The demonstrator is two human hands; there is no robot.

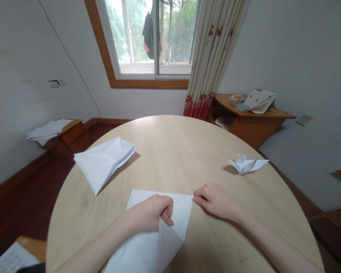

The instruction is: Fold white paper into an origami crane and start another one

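A partly folded sheet of white paper (147,246) lies on the table at the near edge of the view, with creases and a raised triangular flap on its right side. My left hand (152,212) rests across the sheet, fingers curled in and the thumb at the tip of that flap. At the sheet's far right corner, my right hand (217,201) pinches the paper between thumb and fingertips. A folded paper bird (246,165) sits apart to the right. Farther left lies a stack of folded white paper (109,159).
The round wooden table (170,151) has a curved edge all around. Beyond it are a side cabinet (252,121) with cloth items on top, a low drawer unit (74,132) with papers, a curtain (213,57) and a window (156,41).
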